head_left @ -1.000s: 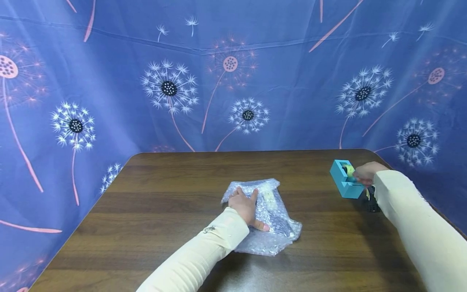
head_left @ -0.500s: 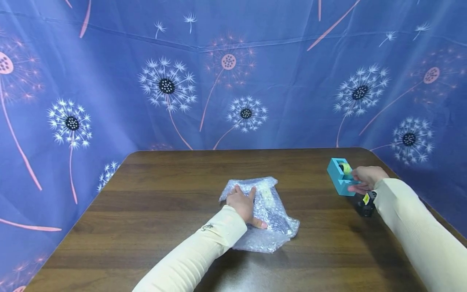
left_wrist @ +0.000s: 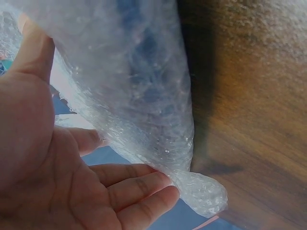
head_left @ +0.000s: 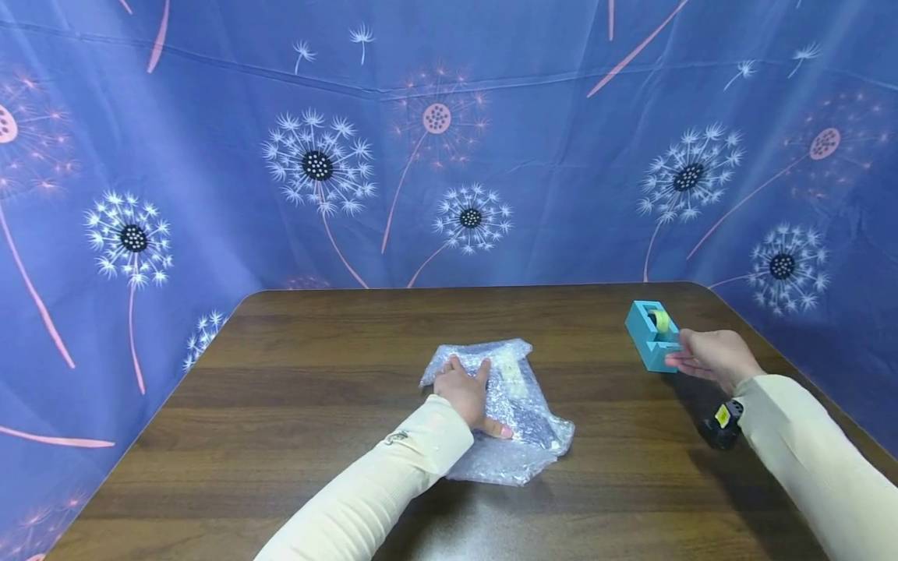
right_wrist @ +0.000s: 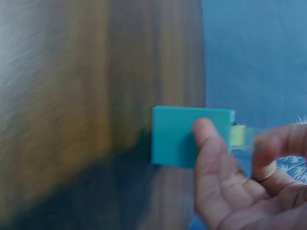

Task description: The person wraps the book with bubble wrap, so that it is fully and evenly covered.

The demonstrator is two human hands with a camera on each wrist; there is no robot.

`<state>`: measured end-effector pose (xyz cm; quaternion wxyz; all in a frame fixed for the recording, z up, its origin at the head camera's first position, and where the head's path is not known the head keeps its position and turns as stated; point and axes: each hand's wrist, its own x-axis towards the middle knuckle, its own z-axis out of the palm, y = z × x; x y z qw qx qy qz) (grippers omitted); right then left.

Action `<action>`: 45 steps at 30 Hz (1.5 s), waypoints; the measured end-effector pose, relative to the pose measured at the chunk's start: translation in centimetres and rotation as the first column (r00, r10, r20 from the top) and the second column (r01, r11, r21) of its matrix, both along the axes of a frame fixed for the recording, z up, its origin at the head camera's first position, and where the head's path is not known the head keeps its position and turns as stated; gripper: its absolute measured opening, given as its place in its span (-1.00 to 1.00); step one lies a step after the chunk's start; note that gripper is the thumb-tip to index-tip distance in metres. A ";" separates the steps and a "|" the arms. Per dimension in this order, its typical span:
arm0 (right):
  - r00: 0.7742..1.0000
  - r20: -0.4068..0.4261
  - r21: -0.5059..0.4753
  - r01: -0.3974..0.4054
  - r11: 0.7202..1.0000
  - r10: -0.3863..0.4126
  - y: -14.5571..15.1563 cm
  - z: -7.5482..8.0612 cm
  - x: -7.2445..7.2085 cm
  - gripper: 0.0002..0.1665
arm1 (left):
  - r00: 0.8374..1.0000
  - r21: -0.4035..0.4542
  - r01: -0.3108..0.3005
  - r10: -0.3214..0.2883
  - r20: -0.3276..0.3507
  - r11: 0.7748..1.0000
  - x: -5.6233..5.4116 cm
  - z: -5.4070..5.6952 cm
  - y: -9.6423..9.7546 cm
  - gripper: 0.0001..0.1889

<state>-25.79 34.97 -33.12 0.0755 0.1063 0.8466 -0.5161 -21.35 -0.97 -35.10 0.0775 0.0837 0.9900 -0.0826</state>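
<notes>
A crinkled bubble wrap parcel [head_left: 522, 413] lies mid-table. My left hand [head_left: 464, 397] rests on it with fingers spread, and the left wrist view shows nearly straight fingers [left_wrist: 139, 189] touching the edge of the bubble wrap [left_wrist: 144, 96]. At the right, a turquoise tape dispenser [head_left: 647, 343] carries a yellowish roll of tape [head_left: 659, 318]. Just in front of it, my right hand [head_left: 715, 357] pinches the end of a clear tape strip [right_wrist: 250, 138] between thumb and index finger. The other fingers of that hand extend over the dispenser's end [right_wrist: 175, 136].
A brown wooden table [head_left: 316, 374] carries everything. Behind it hangs a blue cloth [head_left: 561, 195] with a dandelion print. A small black device [head_left: 722, 427] with a yellow label sits beneath the right wrist.
My right hand has drawn back a little from the tape roll, toward me and to the right. The left hand stays on the bubble wrap, and the head view has shifted slightly.
</notes>
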 end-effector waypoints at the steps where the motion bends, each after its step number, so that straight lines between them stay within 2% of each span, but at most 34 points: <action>1: 1.000 -0.022 0.003 -0.009 1.000 0.009 0.1 -0.3 0.2 -0.48 | 1.000 -0.001 0.001 -0.001 0.000 1.000 0.0 0.0 0.0 0.26; 2: 0.999 -0.048 0.000 -0.023 1.000 0.023 0.2 -0.7 0.3 -0.42 | 1.000 0.000 0.002 -0.002 -0.002 1.000 0.0 0.0 0.0 0.26; 4: 0.996 -0.085 -0.025 -0.039 0.999 0.037 0.3 -1.2 0.5 -0.42 | 1.000 0.003 0.008 -0.008 -0.009 1.000 0.0 0.0 0.0 0.27; 7: 0.991 -0.118 -0.048 -0.064 0.997 0.058 0.2 -1.6 0.7 -0.60 | 1.000 0.004 0.016 -0.016 -0.007 1.000 0.0 0.0 -0.1 0.27; 9: 0.991 -0.127 -0.051 -0.051 0.997 0.044 -0.1 -1.6 0.8 -0.72 | 1.000 0.007 0.019 -0.019 -0.003 1.000 0.0 0.1 -0.2 0.27; 11: 0.991 -0.135 -0.061 -0.026 0.998 0.017 -0.3 -1.6 1.0 -0.71 | 1.000 0.011 0.020 -0.020 0.002 1.000 0.0 0.1 -0.3 0.26; 16: 0.984 -0.131 -0.140 0.105 0.985 -0.123 -0.8 -1.7 1.4 -0.67 | 1.000 0.025 0.017 -0.017 -0.003 1.000 0.1 0.1 -0.5 0.26; 20: 0.975 -0.131 -0.135 0.163 0.977 -0.181 -0.5 -1.9 1.9 -0.66 | 1.000 0.015 0.014 -0.014 0.007 1.000 0.1 0.0 -0.3 0.26; 32: 0.985 -0.136 -0.120 0.093 0.988 -0.109 -0.2 -1.5 1.6 -0.71 | 1.000 0.010 0.023 -0.023 -0.010 1.000 0.1 -0.1 -0.4 0.27; 41: 0.989 -0.113 -0.267 0.065 0.961 -0.098 -0.1 -1.5 1.5 -0.66 | 1.000 0.014 0.012 -0.012 0.015 1.000 -0.1 0.0 -0.2 0.26; 45: 0.991 -0.085 -0.352 0.065 0.934 -0.101 -0.2 -1.3 1.6 -0.67 | 1.000 0.012 0.009 -0.009 0.017 1.000 -0.1 -0.1 -0.1 0.26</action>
